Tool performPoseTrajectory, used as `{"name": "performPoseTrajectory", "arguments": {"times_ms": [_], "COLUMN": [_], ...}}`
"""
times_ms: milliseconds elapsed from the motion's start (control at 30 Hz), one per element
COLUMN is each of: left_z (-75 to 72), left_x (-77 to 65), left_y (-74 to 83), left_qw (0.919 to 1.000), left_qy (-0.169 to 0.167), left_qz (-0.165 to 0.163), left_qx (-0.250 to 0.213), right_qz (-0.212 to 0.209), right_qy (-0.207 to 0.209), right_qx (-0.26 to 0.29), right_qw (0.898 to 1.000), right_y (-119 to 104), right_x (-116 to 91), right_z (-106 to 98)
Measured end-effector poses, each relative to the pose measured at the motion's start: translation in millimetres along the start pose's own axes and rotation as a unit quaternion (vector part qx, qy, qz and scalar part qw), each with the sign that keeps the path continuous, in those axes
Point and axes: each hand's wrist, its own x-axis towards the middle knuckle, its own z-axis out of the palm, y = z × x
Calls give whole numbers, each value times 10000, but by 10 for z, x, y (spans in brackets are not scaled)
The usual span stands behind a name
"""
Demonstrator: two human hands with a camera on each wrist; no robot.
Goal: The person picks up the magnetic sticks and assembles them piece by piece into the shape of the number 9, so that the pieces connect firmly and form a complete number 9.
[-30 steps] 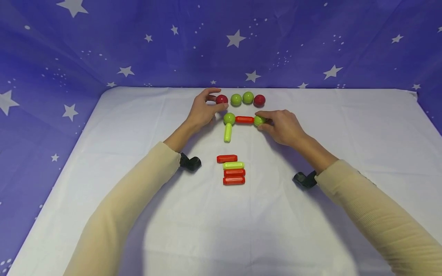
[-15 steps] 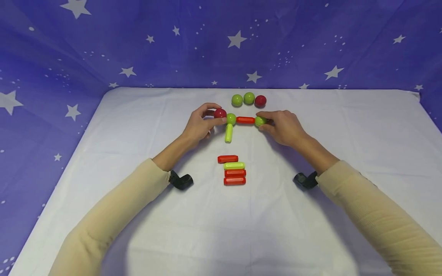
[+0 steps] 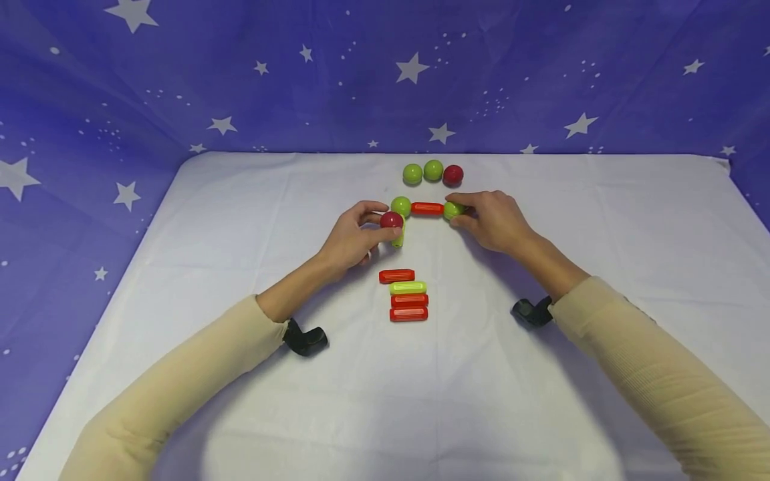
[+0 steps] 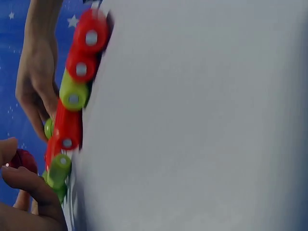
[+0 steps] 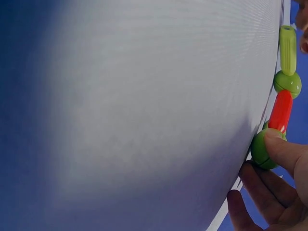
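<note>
My left hand (image 3: pixel 351 238) pinches a shiny red ball (image 3: pixel 392 220) between thumb and fingers. In the head view the ball overlaps a yellow-green rod (image 5: pixel 288 50), whose far end joins a green ball (image 3: pixel 401 206). From that ball a red rod (image 3: pixel 427 208) runs right to a second green ball (image 5: pixel 261 150). The right hand (image 3: pixel 496 220) grips this second ball with thumb and fingers, close to the cloth. Together these rods and green balls form a corner shape lying on the table. In the left wrist view the red ball (image 4: pixel 23 161) is partly hidden by my thumb and finger.
Two green balls (image 3: pixel 412 174) and a red one sit in a row behind the corner shape. Nearer me lie several loose rods, red (image 3: pixel 408 314) and yellow-green (image 3: pixel 408 288), with pale discs in their ends. White cloth (image 3: pixel 469 401) covers the table; a starry blue backdrop rises behind.
My left hand has brought the red ball from the back row toward me, past the left green ball to beside the yellow-green rod. The right hand has stayed on its green ball.
</note>
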Motion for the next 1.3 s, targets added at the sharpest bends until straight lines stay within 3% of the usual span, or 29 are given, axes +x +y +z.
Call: {"name": "performPoseTrajectory", "arguments": {"times_ms": [133,367,733,900,1300], "left_z": [31,43,27,19,24], "left_x": [-99,-190,-187,-173,-157], "left_y": [6,-40,-80,-89,-67], "left_qw": [9993,9900,9762,9727,9737], "left_qy": [-201,-508,-847,-900,-876], "left_qz": [-98,196,438,484,371], "left_qx": [288,1299,1949,2084,2072], "right_qz": [-15,-30,-55,-48,-43], "right_qy": [18,10,34,34,32], "right_qx": [9,52,23,1,-21], "right_qw": [10000,10000,10000,10000,10000], "right_y": [-2,-11,-12,-11,-17], "right_x": [-6,-14,-21,-13,-13], "right_z": [-6,-4,-1,3,8]}}
